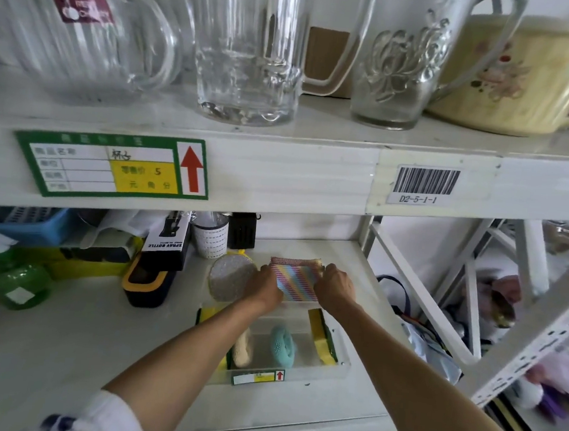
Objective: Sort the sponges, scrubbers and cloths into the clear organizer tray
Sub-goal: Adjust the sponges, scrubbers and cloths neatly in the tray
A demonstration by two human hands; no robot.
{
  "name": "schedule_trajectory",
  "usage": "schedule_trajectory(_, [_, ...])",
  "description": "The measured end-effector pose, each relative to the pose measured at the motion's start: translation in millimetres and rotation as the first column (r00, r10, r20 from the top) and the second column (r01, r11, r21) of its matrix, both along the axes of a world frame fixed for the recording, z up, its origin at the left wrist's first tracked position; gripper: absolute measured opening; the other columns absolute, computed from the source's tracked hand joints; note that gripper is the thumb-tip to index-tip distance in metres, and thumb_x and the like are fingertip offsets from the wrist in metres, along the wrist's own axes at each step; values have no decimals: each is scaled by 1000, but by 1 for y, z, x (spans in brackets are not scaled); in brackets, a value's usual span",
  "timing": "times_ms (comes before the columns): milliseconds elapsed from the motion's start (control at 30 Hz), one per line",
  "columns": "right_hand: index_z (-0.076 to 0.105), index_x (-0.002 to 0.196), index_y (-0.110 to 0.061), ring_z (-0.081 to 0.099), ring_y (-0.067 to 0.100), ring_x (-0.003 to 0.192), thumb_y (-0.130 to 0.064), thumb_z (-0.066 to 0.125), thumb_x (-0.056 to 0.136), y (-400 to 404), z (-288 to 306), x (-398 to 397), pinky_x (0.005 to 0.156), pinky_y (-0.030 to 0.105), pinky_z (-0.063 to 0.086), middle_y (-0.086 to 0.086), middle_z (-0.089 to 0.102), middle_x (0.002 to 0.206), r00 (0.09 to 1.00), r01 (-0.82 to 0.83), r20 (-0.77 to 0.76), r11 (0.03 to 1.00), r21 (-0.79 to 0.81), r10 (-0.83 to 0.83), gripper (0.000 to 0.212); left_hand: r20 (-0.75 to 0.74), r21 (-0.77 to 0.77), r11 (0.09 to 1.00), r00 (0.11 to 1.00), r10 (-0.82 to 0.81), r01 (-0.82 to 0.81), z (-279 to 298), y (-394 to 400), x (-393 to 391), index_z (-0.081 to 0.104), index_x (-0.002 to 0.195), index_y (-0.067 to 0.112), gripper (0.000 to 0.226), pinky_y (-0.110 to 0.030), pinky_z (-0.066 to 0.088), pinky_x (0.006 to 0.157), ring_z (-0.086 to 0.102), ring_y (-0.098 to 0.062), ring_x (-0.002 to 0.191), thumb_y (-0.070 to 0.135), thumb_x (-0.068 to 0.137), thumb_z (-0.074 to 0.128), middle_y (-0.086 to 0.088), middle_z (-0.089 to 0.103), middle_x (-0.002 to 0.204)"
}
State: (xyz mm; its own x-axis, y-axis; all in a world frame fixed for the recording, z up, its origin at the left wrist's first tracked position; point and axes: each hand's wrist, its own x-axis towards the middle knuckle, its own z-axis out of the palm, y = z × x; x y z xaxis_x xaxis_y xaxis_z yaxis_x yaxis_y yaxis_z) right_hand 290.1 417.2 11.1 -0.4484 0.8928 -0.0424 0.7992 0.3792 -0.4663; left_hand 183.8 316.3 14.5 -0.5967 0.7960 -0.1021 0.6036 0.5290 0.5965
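A rainbow-striped cloth lies folded at the far end of the clear organizer tray on the lower shelf. My left hand grips its left edge and my right hand grips its right edge. Inside the tray stand a teal silicone scrubber, a beige loofah-like scrubber and a yellow-green sponge; another yellow sponge shows at the tray's left side. A round silver mesh scrubber lies on the shelf just left of my left hand.
Behind the cloth stand a white perforated cup and a black holder. A spray bottle box, a black-yellow container and a green bottle sit left. Glass jugs line the shelf above. A shelf brace runs right.
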Motion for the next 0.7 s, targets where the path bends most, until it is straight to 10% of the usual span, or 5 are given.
schedule_trajectory(433, [57,99,-4,54,24,75,-6,50,93,-10,13,10,62,31,42,11,60,92,1000,21,-7,998,52,-21,10,-92,-64,998,996,-21,15,7,-8,-1,42,123,-5,37,-38,46,85,56,-40,115,6,89,50,-24,56,125])
schedule_trajectory(700, [55,111,-5,59,27,91,-20,45,97,-1,0,47,76,35,49,14,59,111,990,133,-46,991,-33,-134,23,-116,402,899,965,236,-172,-6,-59,-60,65,108,7,26,-39,54,87,66,-27,100,7,87,49,-12,70,107])
